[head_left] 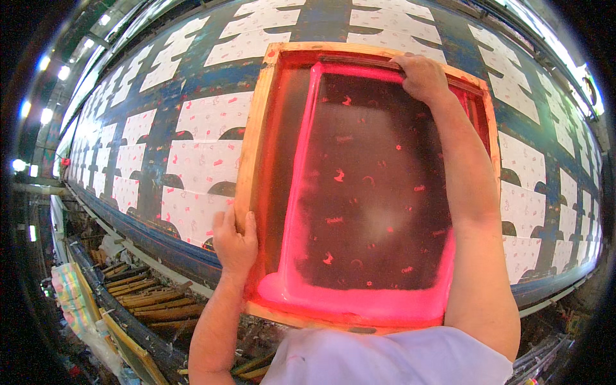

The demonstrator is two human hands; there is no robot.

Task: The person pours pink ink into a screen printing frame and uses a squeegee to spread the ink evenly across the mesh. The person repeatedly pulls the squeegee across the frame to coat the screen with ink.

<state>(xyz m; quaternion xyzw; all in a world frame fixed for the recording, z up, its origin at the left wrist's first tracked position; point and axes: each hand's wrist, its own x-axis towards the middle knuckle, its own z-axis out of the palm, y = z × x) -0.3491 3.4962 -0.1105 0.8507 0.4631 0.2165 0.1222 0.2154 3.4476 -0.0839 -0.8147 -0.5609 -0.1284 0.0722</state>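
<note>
A screen-printing frame with wooden rails lies across white cut fabric pieces on a long dark table. Bright pink ink pools along the mesh's near end and runs up its left side. The dark mesh shows small pink motifs. At the far end, my right hand is closed on a squeegee, a long bar lying crosswise by the far rail; the hand hides part of it. My left hand grips the frame's left rail near its lower corner, with some fingers hidden.
Rows of white fabric pieces cover the table; those to the left carry pink prints. Below the near edge sit wooden strips and a dark pipe. A checked cloth bundle is at lower left.
</note>
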